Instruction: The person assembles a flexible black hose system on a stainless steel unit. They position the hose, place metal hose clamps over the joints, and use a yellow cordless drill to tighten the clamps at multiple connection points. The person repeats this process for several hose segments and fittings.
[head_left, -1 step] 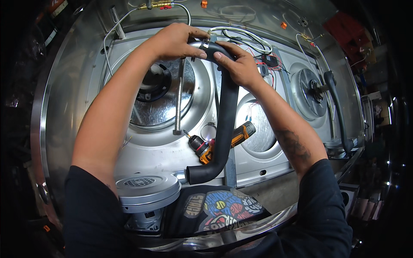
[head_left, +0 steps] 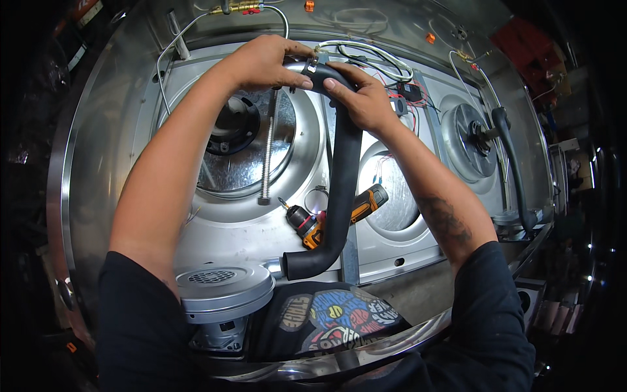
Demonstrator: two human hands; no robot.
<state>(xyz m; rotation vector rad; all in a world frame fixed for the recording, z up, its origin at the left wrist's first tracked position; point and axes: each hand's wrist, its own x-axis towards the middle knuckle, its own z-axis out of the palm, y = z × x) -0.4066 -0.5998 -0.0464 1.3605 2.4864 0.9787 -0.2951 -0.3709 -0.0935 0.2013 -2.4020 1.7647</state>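
Because the left hand [head_left: 271,62] and the right hand [head_left: 369,98] both work at the upper bend of the black rubber hose [head_left: 344,170], neither steadies its lower elbow, and that seems the likeliest source of trouble. The left hand is curled at the hose's upper end, pinching around a shiny metal pipe [head_left: 295,66] with the thumb on the near side; the right hand grips the bend itself, thumb pressed on the near face and fingers over the top. A hose clamp [head_left: 313,66] sits on the hose between them. If the two push unevenly, the hose could seat crooked, or the clamp could slide to where it bites poorly; how far the pipe goes in cannot be told.

At the hose's lower mouth lies the stub [head_left: 274,267] of a round metal blower [head_left: 225,287]; whether they are joined is unclear, and a tug at the top could drag that end out of line. A cordless drill [head_left: 303,221] lies behind the hose's lower stretch, so a sideways swing might knock it. The loose ring clamp [head_left: 308,198], just left of the hose, could be nudged away by the same swing. Farther left of the hose, a corrugated metal tube [head_left: 268,150] hangs free and might get bumped. Right of the hose's bend, a small black box [head_left: 411,93] with thin wires could be pulled if the right hand slips
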